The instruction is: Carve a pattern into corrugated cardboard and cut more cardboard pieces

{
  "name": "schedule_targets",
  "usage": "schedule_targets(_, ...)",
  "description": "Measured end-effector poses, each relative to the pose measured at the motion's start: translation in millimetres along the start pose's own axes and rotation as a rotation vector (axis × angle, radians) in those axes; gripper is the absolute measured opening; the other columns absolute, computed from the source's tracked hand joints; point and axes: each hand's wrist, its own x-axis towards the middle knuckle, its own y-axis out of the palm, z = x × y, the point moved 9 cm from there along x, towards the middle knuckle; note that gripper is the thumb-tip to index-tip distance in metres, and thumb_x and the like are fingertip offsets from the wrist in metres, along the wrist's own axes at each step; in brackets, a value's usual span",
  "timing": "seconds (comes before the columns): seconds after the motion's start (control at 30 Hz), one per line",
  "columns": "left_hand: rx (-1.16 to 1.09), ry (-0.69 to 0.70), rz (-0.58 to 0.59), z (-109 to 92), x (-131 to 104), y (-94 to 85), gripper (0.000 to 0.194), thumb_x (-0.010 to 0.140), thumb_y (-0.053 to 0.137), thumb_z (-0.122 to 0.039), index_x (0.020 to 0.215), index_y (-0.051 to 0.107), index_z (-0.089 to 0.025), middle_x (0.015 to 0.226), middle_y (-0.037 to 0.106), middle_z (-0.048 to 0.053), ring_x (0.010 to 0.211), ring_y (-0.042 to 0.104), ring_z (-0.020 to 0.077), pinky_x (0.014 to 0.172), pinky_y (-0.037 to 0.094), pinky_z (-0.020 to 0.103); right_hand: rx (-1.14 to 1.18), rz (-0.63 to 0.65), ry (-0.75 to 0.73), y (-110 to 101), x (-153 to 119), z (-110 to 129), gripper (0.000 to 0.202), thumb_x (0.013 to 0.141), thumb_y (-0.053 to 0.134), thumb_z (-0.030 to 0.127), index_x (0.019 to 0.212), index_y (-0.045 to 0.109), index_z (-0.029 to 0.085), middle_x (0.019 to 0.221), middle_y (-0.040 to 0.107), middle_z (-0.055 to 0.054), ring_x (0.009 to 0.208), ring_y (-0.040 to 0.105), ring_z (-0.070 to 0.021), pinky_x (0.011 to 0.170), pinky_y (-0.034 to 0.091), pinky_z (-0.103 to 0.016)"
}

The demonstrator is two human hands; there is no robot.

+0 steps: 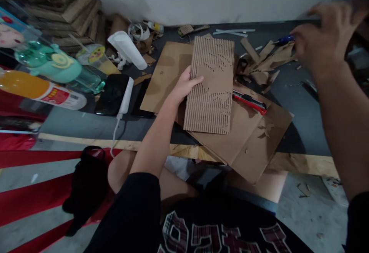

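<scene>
My left hand (186, 85) grips the left edge of a rectangular piece of corrugated cardboard (217, 80), thumb on top. Its ridges are bared over much of the face, while patches of smooth brown paper remain in the middle. Flat cardboard sheets (250, 145) lie beneath it on the dark table. A red and black utility knife (250, 102) rests on these sheets, just right of the held piece. Up at the far right, my right hand (328, 39) is raised over the table, slightly blurred, its fingers apart and nothing visible in them. Torn paper strips (281, 55) and a blue-handled tool (286, 39) lie left of it.
At the left are an orange drink bottle (43, 89), a green bottle (57, 64), a black phone (112, 93) and a white device (126, 96) with a cable. Stacked cardboard (69, 10) stands behind. Tape rolls (140, 32) and glue sticks (232, 32) lie near the wall.
</scene>
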Motion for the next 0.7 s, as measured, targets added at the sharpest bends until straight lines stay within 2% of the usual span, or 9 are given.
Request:
schedule_targets(0.07, -0.004, -0.016, -0.001, 0.4, 0.1, 0.3, 0.07, 0.074, 0.079, -0.048, 0.133, 0.053, -0.019, 0.144, 0.063, 0.016, 0.137, 0.058, 0.0368, 0.12, 0.043, 0.056, 0.073, 0.03, -0.085, 9.5, -9.1, 9.9, 0.04, 0.107, 0.048, 0.042, 0.123, 0.073, 0.014, 0.145, 0.059, -0.014, 0.139, 0.048, -0.0238, 0.118, 0.027, -0.045)
schedule_targets(0.17, -0.002, -0.03, 0.005, -0.3, -0.1, 1.0, 0.067, 0.076, 0.078, -0.044, 0.133, 0.053, -0.019, 0.145, 0.062, 0.015, 0.138, 0.058, 0.0365, 0.12, 0.043, 0.056, 0.167, 0.163, -0.105, 33.7, -21.2, 23.6, 0.04, 0.102, 0.061, 0.035, 0.132, 0.065, 0.009, 0.142, 0.061, -0.019, 0.139, 0.05, -0.0213, 0.114, 0.033, -0.036)
schedule_targets(0.27, 0.01, -0.033, 0.013, -0.7, -0.2, 1.3, 0.066, 0.077, 0.077, -0.041, 0.134, 0.053, -0.019, 0.146, 0.061, 0.015, 0.139, 0.057, 0.036, 0.121, 0.042, 0.056, 0.25, 0.229, -0.036, 51.7, -20.9, 35.9, 0.057, 0.099, 0.066, 0.031, 0.146, 0.05, 0.003, 0.15, 0.053, -0.024, 0.143, 0.045, -0.0195, 0.115, 0.03, -0.03)
schedule_targets(0.4, -0.013, -0.054, -0.017, 2.4, -0.5, -1.4, 0.069, 0.073, 0.079, -0.043, 0.132, 0.053, -0.018, 0.143, 0.063, 0.016, 0.135, 0.06, 0.0366, 0.12, 0.043, 0.056, 0.334, 0.202, 0.122, 63.8, 3.4, 39.7, 0.081, 0.101, 0.062, 0.04, 0.157, 0.026, -0.006, 0.161, 0.035, -0.03, 0.152, 0.034, -0.0214, 0.116, 0.027, -0.029)
schedule_targets(0.5, -0.038, -0.051, -0.027, 3.2, -1.2, -1.8, 0.072, 0.071, 0.081, -0.046, 0.13, 0.053, -0.016, 0.142, 0.063, 0.018, 0.133, 0.061, 0.0371, 0.118, 0.045, 0.056, 0.284, 0.148, 0.081, 62.5, 29.8, 47.5, 0.088, 0.099, 0.063, 0.038, 0.163, 0.015, 0.001, 0.168, 0.023, -0.027, 0.157, 0.021, -0.0265, 0.118, 0.025, -0.036)
schedule_targets(0.57, -0.04, -0.034, -0.021, 2.0, -1.7, -1.0, 0.073, 0.071, 0.081, -0.048, 0.13, 0.052, -0.015, 0.142, 0.063, 0.019, 0.135, 0.06, 0.037, 0.118, 0.045, 0.054, 0.21, 0.137, 0.029, 60.4, 43.7, 53.2, 0.079, 0.099, 0.061, 0.028, 0.164, 0.02, 0.009, 0.165, 0.032, -0.023, 0.154, 0.028, -0.0285, 0.117, 0.025, -0.044)
schedule_targets(0.6, -0.037, -0.027, -0.015, 1.5, -1.8, -0.5, 0.072, 0.073, 0.08, -0.049, 0.13, 0.052, -0.016, 0.143, 0.062, 0.019, 0.136, 0.059, 0.0366, 0.119, 0.045, 0.053, 0.173, 0.139, 0.009, 59.1, 48.5, 55.7, 0.07, 0.099, 0.058, 0.022, 0.162, 0.03, 0.011, 0.161, 0.04, -0.022, 0.151, 0.034, -0.0284, 0.116, 0.025, -0.047)
schedule_targets(0.63, -0.032, -0.023, -0.01, 1.2, -1.8, 0.0, 0.071, 0.074, 0.079, -0.049, 0.13, 0.051, -0.016, 0.144, 0.062, 0.018, 0.137, 0.058, 0.0359, 0.119, 0.044, 0.052, 0.143, 0.144, -0.005, 57.3, 51.5, 57.8, 0.059, 0.098, 0.056, 0.018, 0.156, 0.043, 0.01, 0.154, 0.049, -0.021, 0.147, 0.039, -0.0282, 0.116, 0.024, -0.049)
schedule_targets(0.7, -0.026, -0.02, -0.004, 1.1, -1.5, 0.5, 0.071, 0.074, 0.079, -0.05, 0.131, 0.051, -0.018, 0.144, 0.062, 0.017, 0.137, 0.058, 0.035, 0.119, 0.044, 0.051, 0.095, 0.15, 0.002, 50.7, 52.4, 60.6, 0.04, 0.098, 0.054, 0.016, 0.134, 0.063, 0.001, 0.138, 0.061, -0.023, 0.139, 0.046, -0.0298, 0.114, 0.024, -0.051)
